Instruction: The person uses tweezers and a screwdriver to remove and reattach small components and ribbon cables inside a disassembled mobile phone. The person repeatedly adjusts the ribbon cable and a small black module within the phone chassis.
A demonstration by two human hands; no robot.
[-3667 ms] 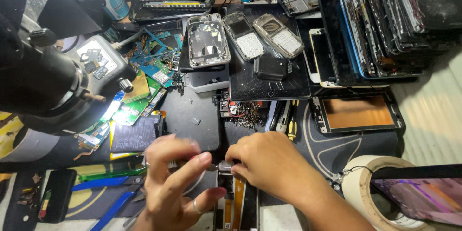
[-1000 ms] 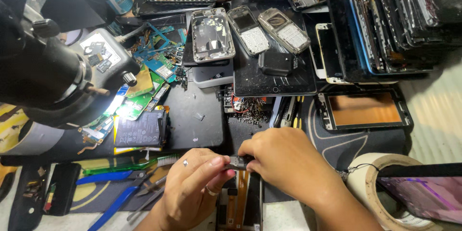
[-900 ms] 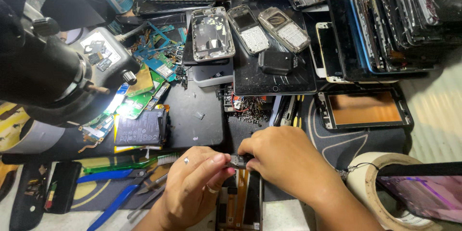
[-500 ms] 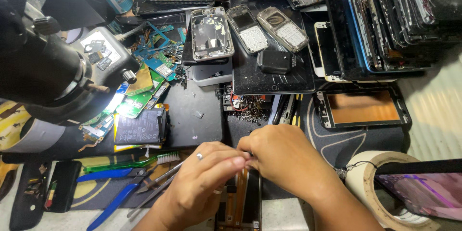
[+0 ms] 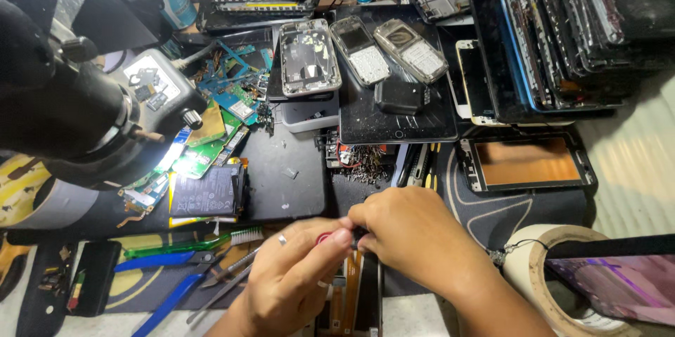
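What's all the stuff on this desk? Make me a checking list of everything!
Surface: dark work mat, crowded with parts.
Job's things: a small dark part pinched between both hands; a red bit shows at the left fingertips.
Clutter: green circuit boards, black battery, open phone shells, pile of tiny screws, blue-handled pliers, green toothbrush, tape roll.
Grippers: left hand with a ring and right hand, fingertips meeting on the part.
Cables: orange flex ribbons under the hands.
Surroundings: microscope at left, stacked screens at right.
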